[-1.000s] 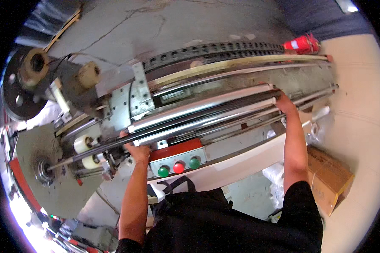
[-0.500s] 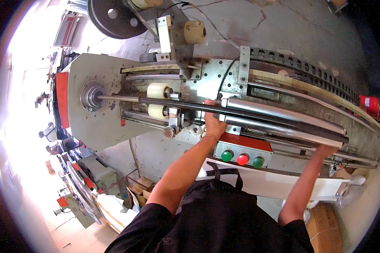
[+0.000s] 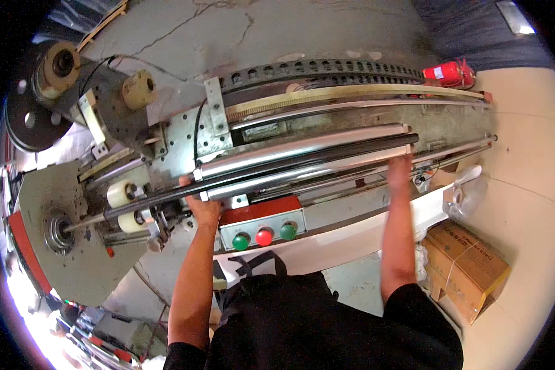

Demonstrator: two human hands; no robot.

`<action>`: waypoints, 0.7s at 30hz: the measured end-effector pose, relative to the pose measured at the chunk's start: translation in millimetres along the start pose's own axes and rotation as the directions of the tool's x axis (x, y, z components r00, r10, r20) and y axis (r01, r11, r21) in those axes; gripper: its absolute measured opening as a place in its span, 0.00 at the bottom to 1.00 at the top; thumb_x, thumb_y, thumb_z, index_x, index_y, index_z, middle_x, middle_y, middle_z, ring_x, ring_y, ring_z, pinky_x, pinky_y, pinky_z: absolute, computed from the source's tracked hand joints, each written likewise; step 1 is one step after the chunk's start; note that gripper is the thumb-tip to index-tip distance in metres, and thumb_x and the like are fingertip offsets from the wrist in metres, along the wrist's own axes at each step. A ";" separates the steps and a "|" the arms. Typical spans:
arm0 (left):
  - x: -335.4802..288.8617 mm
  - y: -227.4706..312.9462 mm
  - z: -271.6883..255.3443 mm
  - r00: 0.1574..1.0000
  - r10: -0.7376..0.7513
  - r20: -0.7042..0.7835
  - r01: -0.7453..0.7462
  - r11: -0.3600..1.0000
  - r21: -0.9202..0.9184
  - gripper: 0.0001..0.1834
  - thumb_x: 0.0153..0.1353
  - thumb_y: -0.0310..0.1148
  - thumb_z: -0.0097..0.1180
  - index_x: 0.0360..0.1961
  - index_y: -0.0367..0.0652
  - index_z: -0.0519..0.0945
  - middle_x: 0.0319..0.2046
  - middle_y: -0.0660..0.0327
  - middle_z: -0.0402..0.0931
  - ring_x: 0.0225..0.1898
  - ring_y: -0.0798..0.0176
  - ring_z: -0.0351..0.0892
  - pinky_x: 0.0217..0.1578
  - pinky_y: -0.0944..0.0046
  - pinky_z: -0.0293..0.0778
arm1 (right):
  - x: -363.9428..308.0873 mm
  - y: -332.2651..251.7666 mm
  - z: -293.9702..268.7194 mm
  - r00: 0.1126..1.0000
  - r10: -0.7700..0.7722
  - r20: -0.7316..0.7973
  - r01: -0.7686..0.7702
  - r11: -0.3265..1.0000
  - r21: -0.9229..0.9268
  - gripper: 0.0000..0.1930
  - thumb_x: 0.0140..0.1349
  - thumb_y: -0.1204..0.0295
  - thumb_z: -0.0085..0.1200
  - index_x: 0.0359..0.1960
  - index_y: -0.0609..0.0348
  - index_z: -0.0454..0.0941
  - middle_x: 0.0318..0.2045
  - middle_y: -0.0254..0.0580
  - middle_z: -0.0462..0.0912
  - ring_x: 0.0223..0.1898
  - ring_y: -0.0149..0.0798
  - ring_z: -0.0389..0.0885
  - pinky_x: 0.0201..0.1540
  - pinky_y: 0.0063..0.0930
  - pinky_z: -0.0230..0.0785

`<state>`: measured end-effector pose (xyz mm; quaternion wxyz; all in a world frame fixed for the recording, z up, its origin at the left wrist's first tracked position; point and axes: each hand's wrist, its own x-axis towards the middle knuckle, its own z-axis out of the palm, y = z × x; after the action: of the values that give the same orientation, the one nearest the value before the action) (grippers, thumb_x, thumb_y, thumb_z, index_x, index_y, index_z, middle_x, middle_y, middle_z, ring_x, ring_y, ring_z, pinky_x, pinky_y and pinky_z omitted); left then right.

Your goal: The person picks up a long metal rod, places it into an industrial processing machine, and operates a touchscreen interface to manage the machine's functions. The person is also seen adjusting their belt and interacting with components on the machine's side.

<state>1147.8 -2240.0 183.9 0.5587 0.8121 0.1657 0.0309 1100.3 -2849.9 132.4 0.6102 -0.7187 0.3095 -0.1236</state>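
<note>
A long black rod [image 3: 154, 198] runs from a round metal chuck [image 3: 58, 232] on the left out between two shiny rollers, the far roller [image 3: 302, 150] and the near roller [image 3: 314, 171]. My left hand [image 3: 203, 209] is at the left ends of these rollers, closed around the rod, with a fingertip showing on its far side. At the right end of the near roller is my right hand [image 3: 399, 172], somewhat blurred. Its fingers go behind the roller and cannot be seen.
Just in front of me sits a control box [image 3: 262, 223] with green and red buttons. White sheet material [image 3: 357, 237] hangs below it. A cardboard box [image 3: 465, 265] stands at right, a red fire extinguisher [image 3: 450, 73] at the far right. Cream wheels [image 3: 122, 193] flank the rod.
My view has swung to the right, so the machine appears further left and tilted. Both hands keep about the same places along the rod and rollers.
</note>
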 end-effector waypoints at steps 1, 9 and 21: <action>2.0 -3.8 -0.6 0.999 0.032 0.004 -0.032 0.999 0.019 0.36 0.62 0.34 0.70 0.66 0.36 0.66 0.57 0.55 0.72 0.58 0.59 0.70 0.68 0.61 0.64 | -19.9 -7.0 41.9 0.985 -0.114 -0.127 0.154 0.911 0.383 0.25 0.75 0.64 0.55 0.70 0.54 0.67 0.59 0.44 0.79 0.57 0.40 0.80 0.59 0.36 0.77; -58.1 48.7 -24.3 0.979 -0.060 0.192 0.021 0.980 0.199 0.35 0.62 0.31 0.72 0.66 0.34 0.67 0.61 0.47 0.68 0.63 0.49 0.72 0.66 0.51 0.69 | -7.2 -55.7 120.4 0.878 0.255 -0.405 0.294 0.378 0.878 0.18 0.73 0.62 0.55 0.61 0.52 0.76 0.58 0.46 0.83 0.56 0.47 0.83 0.62 0.46 0.76; -33.3 243.5 93.7 0.540 0.417 0.731 -0.798 0.530 0.288 0.58 0.47 0.46 0.81 0.74 0.34 0.64 0.69 0.42 0.69 0.71 0.42 0.69 0.72 0.45 0.65 | 66.7 -96.5 -41.7 0.901 0.239 0.363 0.127 0.654 -0.745 0.41 0.57 0.66 0.71 0.71 0.63 0.67 0.55 0.52 0.85 0.57 0.46 0.83 0.64 0.39 0.73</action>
<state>1195.5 -2412.3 376.9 0.2429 0.9114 -0.3253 -0.0665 1157.4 -2916.8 220.5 0.3126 -0.9046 0.2123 0.1972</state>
